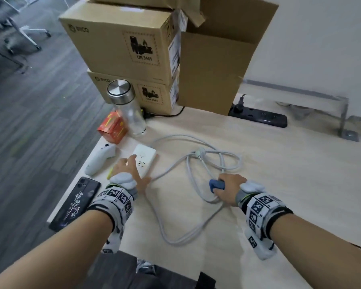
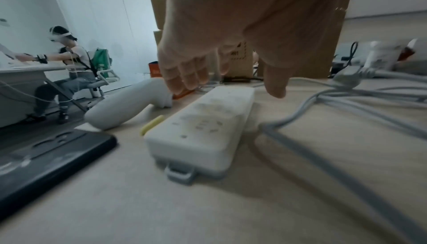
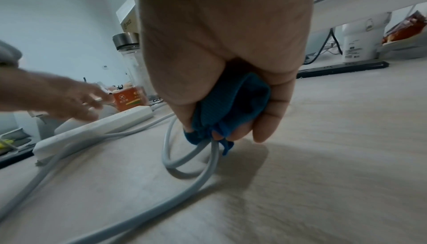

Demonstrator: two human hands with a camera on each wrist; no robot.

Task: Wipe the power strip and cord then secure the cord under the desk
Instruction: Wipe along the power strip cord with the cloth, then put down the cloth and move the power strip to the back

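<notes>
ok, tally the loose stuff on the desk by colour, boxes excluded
White or grey: 2, power strip with cord, controller
Black: 2, power strip, phone
Orange: 1, small carton
Blue: 1, cloth
Clear: 1, bottle
Total: 7

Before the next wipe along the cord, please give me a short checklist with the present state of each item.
1. Cloth gripped in right hand: ok.
2. Cloth wrapped around the cord: ok, two strands leave the fist in the right wrist view.
3. Left hand steadying the white strip: cannot tell, it spreads over the strip, contact unclear.
4. Cord free of tangles: not ok, it lies in crossing loops.
5. Plug out of any socket: ok, it lies on the desk.
6. Bottle away from the cord: ok.
</notes>
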